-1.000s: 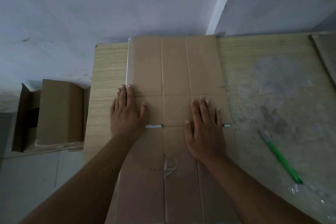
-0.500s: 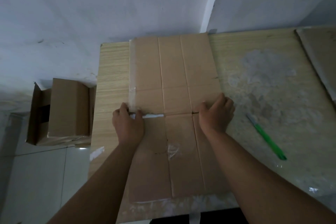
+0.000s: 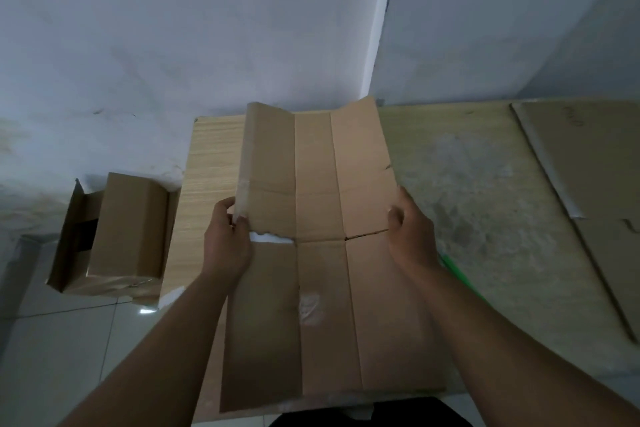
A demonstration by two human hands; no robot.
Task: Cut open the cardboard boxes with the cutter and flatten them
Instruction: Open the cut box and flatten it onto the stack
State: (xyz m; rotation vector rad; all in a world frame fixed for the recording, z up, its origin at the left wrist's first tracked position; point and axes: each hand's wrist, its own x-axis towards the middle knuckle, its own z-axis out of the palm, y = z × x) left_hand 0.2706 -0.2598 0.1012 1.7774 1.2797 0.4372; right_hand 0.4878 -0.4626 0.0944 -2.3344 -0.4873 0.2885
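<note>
A flattened brown cardboard box (image 3: 315, 184) is lifted off the wooden table (image 3: 207, 163), its far half tilted up and its two far side panels bent upward. My left hand (image 3: 227, 239) pinches its taped left edge at the middle fold. My right hand (image 3: 410, 232) grips the right edge at the same fold. The green cutter (image 3: 452, 265) lies on the table just right of my right forearm, mostly hidden by it.
A second cardboard box (image 3: 121, 236), still in box shape with open flaps, sits on the tiled floor left of the table. Flattened cardboard (image 3: 595, 177) lies at the table's far right. White walls stand close behind the table.
Both hands went from pressing flat on the cardboard to gripping its side edges. They have raised it off the table, and its far panels have bent up.
</note>
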